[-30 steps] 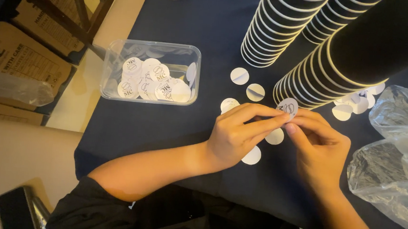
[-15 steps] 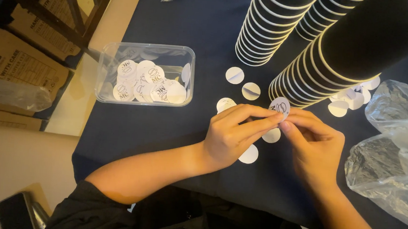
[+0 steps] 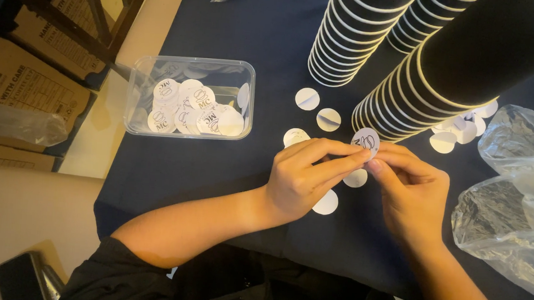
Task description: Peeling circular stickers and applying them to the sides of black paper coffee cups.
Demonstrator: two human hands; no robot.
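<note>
My left hand (image 3: 306, 174) and my right hand (image 3: 411, 191) meet over a dark blue tablecloth (image 3: 228, 166). Between their fingertips they pinch one round white sticker (image 3: 366, 140) with a dark print, held upright. Both hands grip it from either side. Several blank white paper discs (image 3: 317, 110) lie on the cloth around the hands, one (image 3: 326, 202) just under my left wrist. A stack of black paper cups (image 3: 438, 74) lies on its side just beyond the sticker.
A clear plastic tub (image 3: 189, 97) of printed round stickers sits at the left. More black cup stacks (image 3: 357, 31) stand behind. Crumpled clear plastic bags (image 3: 514, 198) lie at the right. Cardboard boxes (image 3: 14, 88) and a wooden frame (image 3: 95, 12) stand left of the table's edge.
The hands and the sticker stay together at the same spot; the view has shifted only slightly.
</note>
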